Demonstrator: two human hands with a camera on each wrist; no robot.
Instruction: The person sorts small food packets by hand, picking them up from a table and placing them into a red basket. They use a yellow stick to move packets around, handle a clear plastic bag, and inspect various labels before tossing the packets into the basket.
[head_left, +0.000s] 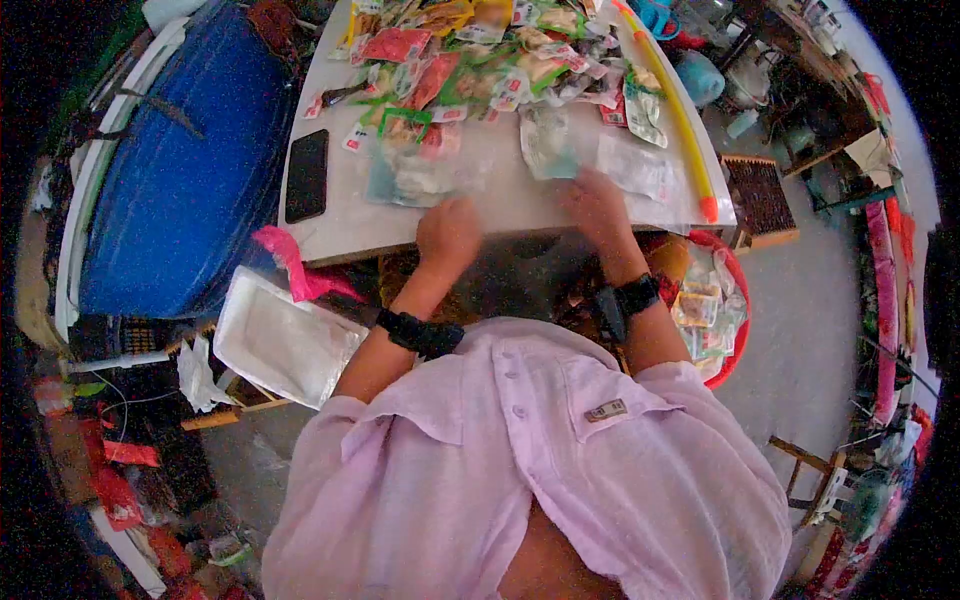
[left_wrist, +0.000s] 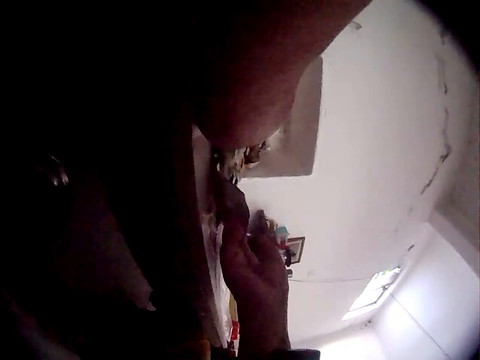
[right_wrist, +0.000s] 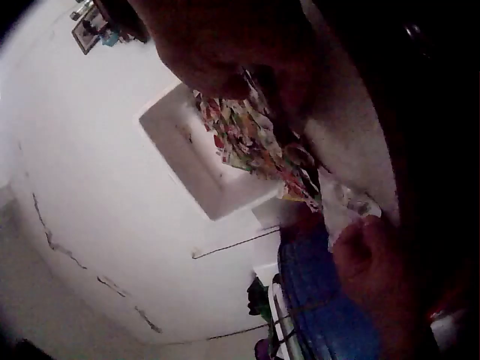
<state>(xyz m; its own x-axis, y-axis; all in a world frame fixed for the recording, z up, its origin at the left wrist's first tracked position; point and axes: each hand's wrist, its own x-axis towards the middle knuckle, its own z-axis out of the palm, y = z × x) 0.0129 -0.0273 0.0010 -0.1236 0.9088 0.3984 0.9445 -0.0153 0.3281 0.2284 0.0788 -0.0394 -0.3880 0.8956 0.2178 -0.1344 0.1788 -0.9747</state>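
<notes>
My left hand [head_left: 448,238] is at the front edge of the white table [head_left: 350,225], fingers curled. It pinches the near end of a clear plastic bag [right_wrist: 341,199]; a green-edged packet [head_left: 405,127] lies against the bag in the head view. To the right, my right hand [head_left: 600,212], slightly blurred, has curled fingers at the lower edge of a clear packet [head_left: 548,140] with pale contents. In the right wrist view a shiny strip shows between its thumb and fingers. Another clear bag [head_left: 640,168] lies right beside this hand. The left wrist view is very dark.
A heap of colourful food packets [head_left: 490,60] covers the table's far part. A black phone [head_left: 307,175] lies left, a yellow tube [head_left: 668,105] along the right edge. Below stand a white foam box [head_left: 265,340] and a red-rimmed basket [head_left: 742,330] of packets. A blue tub [head_left: 185,170] stands left.
</notes>
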